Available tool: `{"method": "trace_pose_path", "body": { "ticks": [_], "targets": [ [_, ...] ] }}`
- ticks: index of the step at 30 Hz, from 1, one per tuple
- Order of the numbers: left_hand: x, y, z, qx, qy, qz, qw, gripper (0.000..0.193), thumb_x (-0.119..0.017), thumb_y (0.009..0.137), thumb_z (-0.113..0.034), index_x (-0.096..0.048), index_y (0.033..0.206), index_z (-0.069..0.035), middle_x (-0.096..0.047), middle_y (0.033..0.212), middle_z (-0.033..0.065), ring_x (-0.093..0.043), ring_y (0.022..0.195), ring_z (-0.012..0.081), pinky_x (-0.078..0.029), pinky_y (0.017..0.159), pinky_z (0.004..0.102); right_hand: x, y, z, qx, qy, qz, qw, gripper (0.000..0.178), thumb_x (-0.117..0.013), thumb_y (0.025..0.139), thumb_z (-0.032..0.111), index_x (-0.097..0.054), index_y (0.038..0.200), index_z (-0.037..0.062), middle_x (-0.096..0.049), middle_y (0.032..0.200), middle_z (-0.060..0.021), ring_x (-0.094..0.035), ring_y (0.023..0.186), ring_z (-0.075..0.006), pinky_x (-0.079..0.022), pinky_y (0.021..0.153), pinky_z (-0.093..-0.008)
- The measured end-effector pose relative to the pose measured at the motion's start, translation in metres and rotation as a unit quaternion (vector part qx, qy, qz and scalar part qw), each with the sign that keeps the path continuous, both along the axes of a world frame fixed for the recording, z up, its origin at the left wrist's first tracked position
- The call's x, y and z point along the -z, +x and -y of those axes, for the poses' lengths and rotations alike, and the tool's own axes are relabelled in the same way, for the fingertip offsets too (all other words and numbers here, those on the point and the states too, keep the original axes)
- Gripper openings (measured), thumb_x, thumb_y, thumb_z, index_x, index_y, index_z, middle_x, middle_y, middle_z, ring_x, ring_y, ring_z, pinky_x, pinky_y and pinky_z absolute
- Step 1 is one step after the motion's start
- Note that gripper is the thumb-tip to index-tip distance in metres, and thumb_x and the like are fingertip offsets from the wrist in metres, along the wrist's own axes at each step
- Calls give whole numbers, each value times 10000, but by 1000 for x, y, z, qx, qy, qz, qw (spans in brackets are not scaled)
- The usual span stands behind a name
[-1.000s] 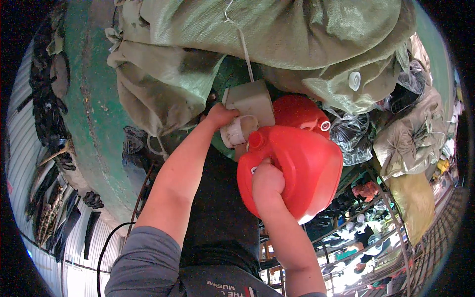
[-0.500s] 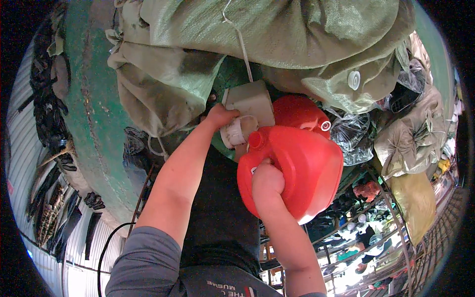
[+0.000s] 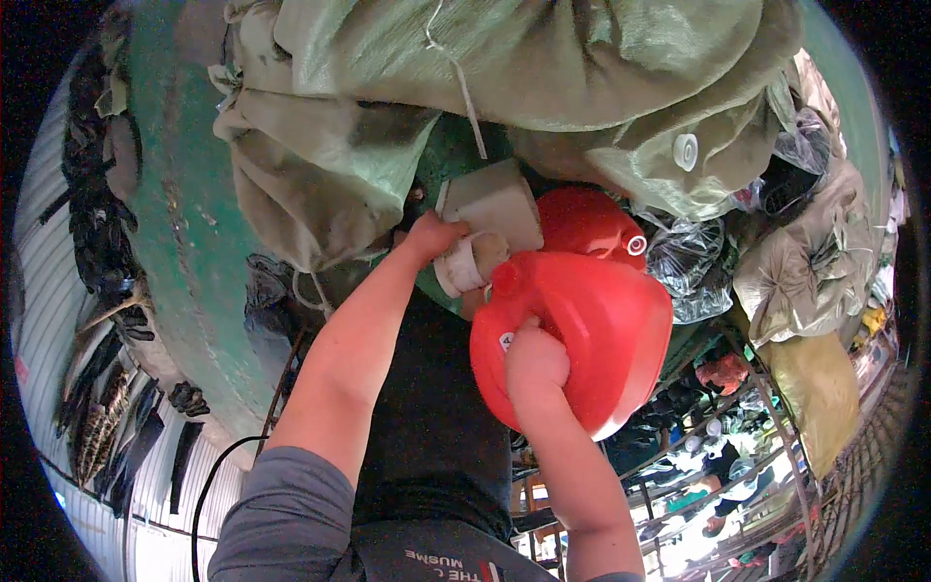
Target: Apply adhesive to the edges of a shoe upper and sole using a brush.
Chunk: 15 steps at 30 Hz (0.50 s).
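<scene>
My left hand point(image 3: 433, 239) is closed at the edge of an off-white, square-sided plastic container point(image 3: 493, 206), its fingertips partly hidden. Right beside that hand is a small round whitish tub point(image 3: 472, 264), against the container's near side. My right hand point(image 3: 536, 364) is wrapped round the handle of a large red plastic jerry can point(image 3: 621, 335), held tilted with its red-capped neck toward the tub. Behind it lies a second red jerry can point(image 3: 587, 225), partly covered, with a white ring-shaped mouth.
Large full greenish woven sacks point(image 3: 572, 63) fill the far side, a white string point(image 3: 465, 92) hanging from one. Clear plastic bags point(image 3: 690, 270) and a tan sack point(image 3: 805, 257) are at the right. A yellowish sack point(image 3: 813, 398) stands by metal bars. Green floor point(image 3: 184, 223) shows at left.
The jerry can in my right hand has shifted slightly right and toward me, with its neck turned a little. My left hand stays at the container. The string's lower end has swung slightly left.
</scene>
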<state>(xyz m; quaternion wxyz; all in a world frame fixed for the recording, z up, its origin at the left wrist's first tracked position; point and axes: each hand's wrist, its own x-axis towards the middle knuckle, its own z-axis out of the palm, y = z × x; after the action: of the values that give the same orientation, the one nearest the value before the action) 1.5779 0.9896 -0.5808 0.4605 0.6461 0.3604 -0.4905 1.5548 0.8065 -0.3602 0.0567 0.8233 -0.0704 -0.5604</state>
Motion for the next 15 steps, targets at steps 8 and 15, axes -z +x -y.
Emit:
{"method": "trace_pose_path", "body": {
  "ticks": [8, 15],
  "targets": [
    [-63, -20, 40, -175, -70, 14, 982, 642, -746, 745, -314, -570, 1174, 129, -666, 1093, 202, -670, 954, 273, -538, 794, 390, -39, -26, 74, 22, 12, 40, 999, 263, -490, 954, 268, -585, 1080, 58, -700, 788, -174, -705, 727, -355, -564, 632, -484],
    [-78, -53, 59, -287, -200, -15, 937, 500, -675, 856, -218, -545, 1257, 50, -631, 1181, 160, -633, 1043, 281, -513, 894, 411, -74, -72, 194, 103, 37, 91, 990, 302, -563, 895, 359, -636, 1028, 99, -705, 828, -148, -702, 782, -324, -553, 685, -485]
  ]
}}
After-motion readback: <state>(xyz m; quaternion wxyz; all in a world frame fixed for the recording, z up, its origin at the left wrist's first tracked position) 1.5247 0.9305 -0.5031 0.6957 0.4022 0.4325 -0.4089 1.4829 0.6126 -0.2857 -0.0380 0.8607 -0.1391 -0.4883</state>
